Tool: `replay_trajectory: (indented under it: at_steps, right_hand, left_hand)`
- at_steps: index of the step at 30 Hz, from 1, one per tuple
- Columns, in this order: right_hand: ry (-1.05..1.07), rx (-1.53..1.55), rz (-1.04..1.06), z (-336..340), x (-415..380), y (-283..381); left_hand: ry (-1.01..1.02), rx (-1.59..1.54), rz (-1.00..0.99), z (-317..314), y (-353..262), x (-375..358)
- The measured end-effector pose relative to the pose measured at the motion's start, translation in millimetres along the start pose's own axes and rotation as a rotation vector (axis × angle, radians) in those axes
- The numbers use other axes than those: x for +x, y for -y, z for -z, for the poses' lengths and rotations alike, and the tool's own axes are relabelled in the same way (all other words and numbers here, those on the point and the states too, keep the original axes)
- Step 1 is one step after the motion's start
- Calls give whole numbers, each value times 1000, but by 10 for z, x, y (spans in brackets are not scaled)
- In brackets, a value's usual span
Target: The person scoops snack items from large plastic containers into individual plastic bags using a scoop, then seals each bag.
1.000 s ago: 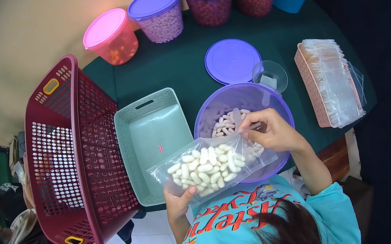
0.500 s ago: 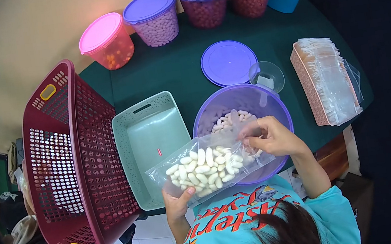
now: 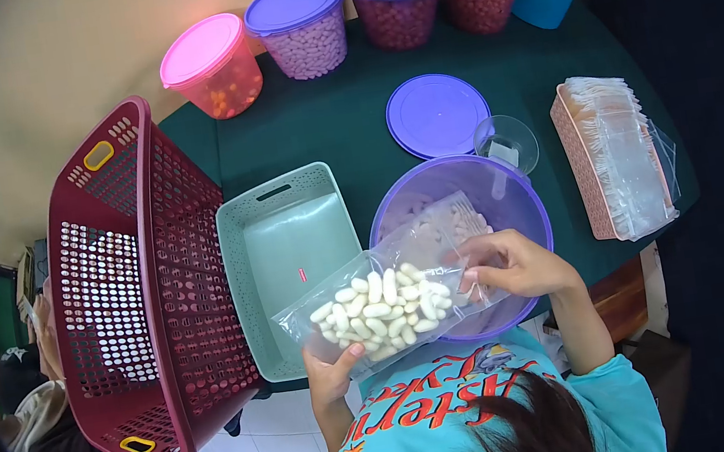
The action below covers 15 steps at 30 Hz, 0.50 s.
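A clear plastic bag (image 3: 380, 311) with many white oblong candies inside lies tilted between my two hands. At its lower left part, my left hand (image 3: 331, 371) grips it with the thumb on top. My right hand (image 3: 516, 264) pinches the bag near its upper right end, fingers closed together. Below and behind the bag stands a purple tub (image 3: 533, 202), with more of the pale candies showing through the plastic. The bag also overlaps the near right corner of a grey-green basket (image 3: 288, 227).
A tall maroon laundry basket (image 3: 193, 277) stands at left. Beyond the tub are a purple lid (image 3: 437, 115) and a clear scoop (image 3: 508, 145). A pink basket (image 3: 590, 166) of plastic bags sits at right. Lidded tubs (image 3: 298, 31) line the back; another person (image 3: 45, 409) is far left.
The bag's upper flap has swung up over the tub, and my right hand has shifted slightly down and right. The whole view has drifted a little; my left hand keeps its hold.
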State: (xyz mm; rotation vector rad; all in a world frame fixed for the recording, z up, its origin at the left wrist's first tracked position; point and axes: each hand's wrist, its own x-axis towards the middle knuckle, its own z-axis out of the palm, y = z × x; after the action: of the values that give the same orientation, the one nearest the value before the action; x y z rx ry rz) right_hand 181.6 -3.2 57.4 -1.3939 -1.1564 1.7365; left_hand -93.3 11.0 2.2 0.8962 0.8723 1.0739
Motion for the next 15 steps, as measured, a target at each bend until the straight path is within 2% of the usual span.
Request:
replay_trajectory:
  at_steps: [2,5,6,8,12,14,15]
  right_hand:
    - [26,-21,202,-10,-57,32]
    - [15,-94,275,-23,-106,66]
    - [13,-92,278,-15,-93,21]
    - [-5,-62,142,1,-46,-97]
    - [-24,-57,131,-4,-69,-62]
    - [-50,-398,203,25,-101,28]
    - [-52,-400,204,7,-90,36]
  left_hand:
    - [-3,0,-14,14,-22,-4]
    - [-14,1,-30,2,-23,-16]
    - [-18,-4,-36,-3,-18,-19]
    - [-20,-9,-41,0,-23,-23]
    - [11,31,-50,16,-34,-39]
    - [13,46,-33,13,-30,-32]
    - [16,48,-28,11,-27,-29]
